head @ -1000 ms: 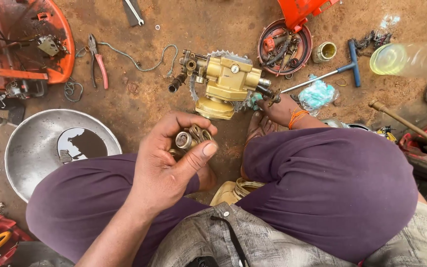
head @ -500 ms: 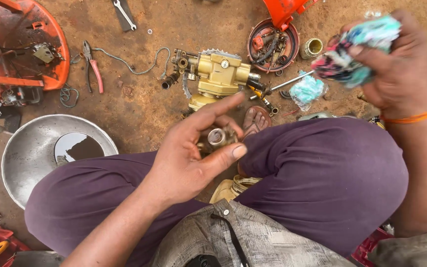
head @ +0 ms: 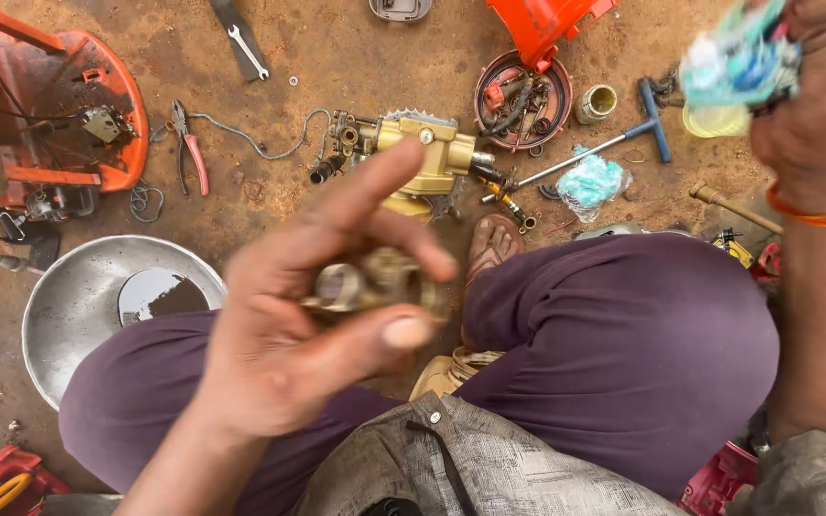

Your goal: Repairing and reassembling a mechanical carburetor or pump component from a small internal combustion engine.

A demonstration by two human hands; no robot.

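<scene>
A small brass part (head: 370, 284) is pinched in the left hand (head: 308, 334), gripped between the thumb below and the bent fingers above, with the forefinger stretched out straight past it. The part is held in the air over the lap, above the left knee, and is blurred, so its finer shape cannot be told. The right hand (head: 819, 124) is raised at the upper right edge of the view, and a bunched blue-green rag (head: 740, 57) is clutched in its closed fingers. An orange band (head: 819, 218) is worn on that wrist.

On the dirt ground ahead, a brass pump body (head: 427, 158) is laid just beyond a sandalled foot (head: 491, 244). To its right, a round red tray (head: 523, 100) is filled with small parts, and a blue-handled T-wrench (head: 614, 139) is laid beside it, near a second crumpled rag (head: 592, 183). A small brass ring (head: 597, 101) is set just beside the tray. Red-handled pliers (head: 188, 148) are seen to the left of the pump, with a spanner (head: 249, 50) further up. A steel bowl (head: 78, 306) holding a little dark liquid is placed beside the left knee, and an orange machine housing (head: 69, 105) is seen at the upper left.
</scene>
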